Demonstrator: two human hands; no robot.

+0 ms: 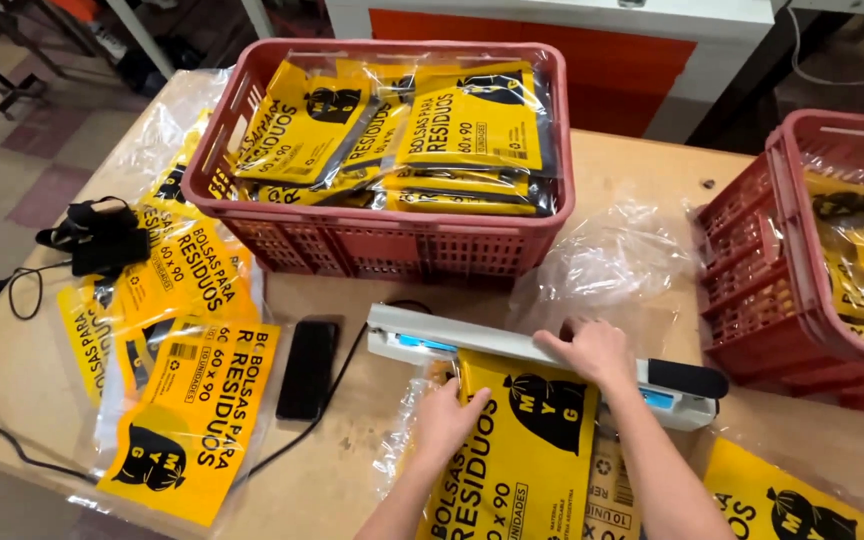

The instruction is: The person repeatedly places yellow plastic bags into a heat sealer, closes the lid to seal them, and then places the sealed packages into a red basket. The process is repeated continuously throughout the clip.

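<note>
Two hands are at work here: your left hand (444,420) lies flat on the yellow packet (527,450), fingers spread and gripping nothing, while your right hand (597,352) presses down on the white heat sealer (422,340), fingers curled over its bar. The packet lies on the wooden surface (352,470) with its top edge under the sealer. A black phone (307,368) sits just left; a red crate (392,240) of packets stands behind.

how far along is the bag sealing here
Done: the middle crate is heaped with yellow packs. In hand: left hand steadies a yellow pack and right hand presses the sealer. Left: loose packs on the table.
</note>
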